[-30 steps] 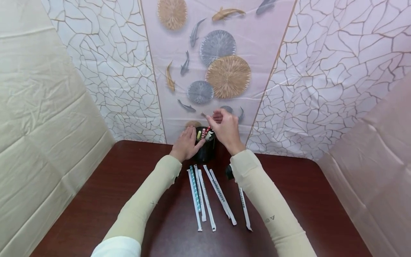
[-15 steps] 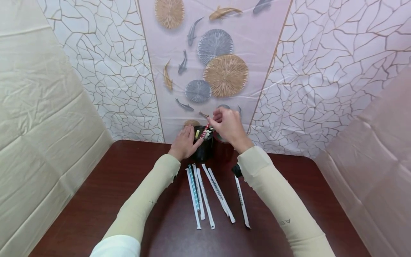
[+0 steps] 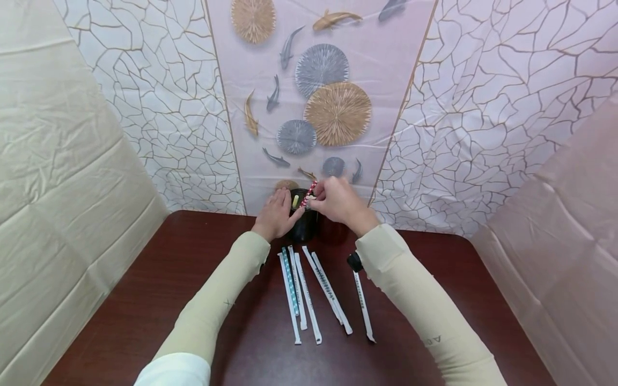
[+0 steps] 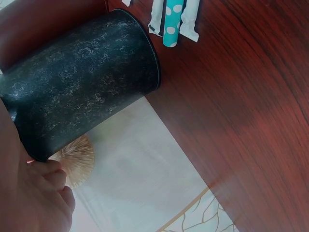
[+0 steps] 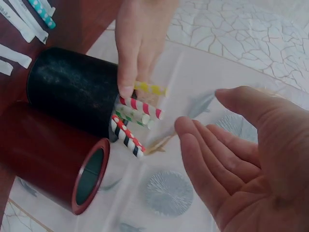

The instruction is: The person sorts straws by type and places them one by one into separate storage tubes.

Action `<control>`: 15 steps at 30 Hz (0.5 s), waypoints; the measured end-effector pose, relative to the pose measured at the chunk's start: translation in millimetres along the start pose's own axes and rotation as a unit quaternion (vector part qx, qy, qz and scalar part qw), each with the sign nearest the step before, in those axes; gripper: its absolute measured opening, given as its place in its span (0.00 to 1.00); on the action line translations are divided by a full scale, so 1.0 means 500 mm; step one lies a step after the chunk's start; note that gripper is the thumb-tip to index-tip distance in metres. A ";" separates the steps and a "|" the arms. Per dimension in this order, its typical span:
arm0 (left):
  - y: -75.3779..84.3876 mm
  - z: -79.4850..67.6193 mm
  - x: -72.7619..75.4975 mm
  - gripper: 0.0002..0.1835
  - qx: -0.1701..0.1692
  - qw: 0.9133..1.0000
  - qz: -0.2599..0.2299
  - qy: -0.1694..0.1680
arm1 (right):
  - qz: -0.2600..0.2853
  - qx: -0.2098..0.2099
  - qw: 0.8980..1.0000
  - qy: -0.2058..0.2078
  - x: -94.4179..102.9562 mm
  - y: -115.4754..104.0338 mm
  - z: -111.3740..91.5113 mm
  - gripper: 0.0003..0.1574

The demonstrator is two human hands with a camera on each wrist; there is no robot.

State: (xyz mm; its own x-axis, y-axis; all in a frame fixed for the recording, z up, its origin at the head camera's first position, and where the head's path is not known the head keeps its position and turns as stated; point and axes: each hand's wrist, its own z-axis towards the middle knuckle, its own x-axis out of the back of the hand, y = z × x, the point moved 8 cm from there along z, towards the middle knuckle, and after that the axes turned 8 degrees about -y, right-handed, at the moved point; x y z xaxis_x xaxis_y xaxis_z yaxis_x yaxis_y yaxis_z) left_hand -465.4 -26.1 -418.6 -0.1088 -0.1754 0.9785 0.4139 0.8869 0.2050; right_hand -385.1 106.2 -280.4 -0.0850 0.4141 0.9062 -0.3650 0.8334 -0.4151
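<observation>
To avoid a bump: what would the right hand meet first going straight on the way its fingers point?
The right hand would probably meet the patterned paper straws standing in the black cylindrical holder; depth is hard to judge.

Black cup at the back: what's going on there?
A person's left hand holds the black cup at its mouth, with several patterned straws sticking out. The right hand is by the straw tops; the right wrist view shows it open, holding nothing. A red cup stands beside the black one. Several white-wrapped straws and a teal dotted straw lie on the table in front.
</observation>
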 end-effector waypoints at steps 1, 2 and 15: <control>0.000 0.000 -0.001 0.48 0.000 1.000 0.001 -0.001 | -0.004 0.003 1.000 -0.004 -0.008 0.000 0.001 0.15; -0.001 0.000 -0.002 0.48 0.000 1.000 0.003 -0.002 | -0.007 0.007 1.000 -0.007 -0.015 0.000 0.003 0.15; -0.002 0.003 -0.005 0.46 0.002 1.000 0.008 0.000 | -0.001 -0.006 0.997 -0.080 -0.135 0.010 0.005 0.14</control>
State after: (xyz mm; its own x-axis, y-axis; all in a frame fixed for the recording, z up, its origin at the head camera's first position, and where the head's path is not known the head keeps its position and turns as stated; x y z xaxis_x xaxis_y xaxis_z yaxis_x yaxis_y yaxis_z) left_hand -466.9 -26.2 -421.3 -0.1015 -0.1610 0.9817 0.4118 0.8915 0.1888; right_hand -383.6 81.6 -343.4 -0.2308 0.3494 0.9081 -0.3540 0.8392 -0.4128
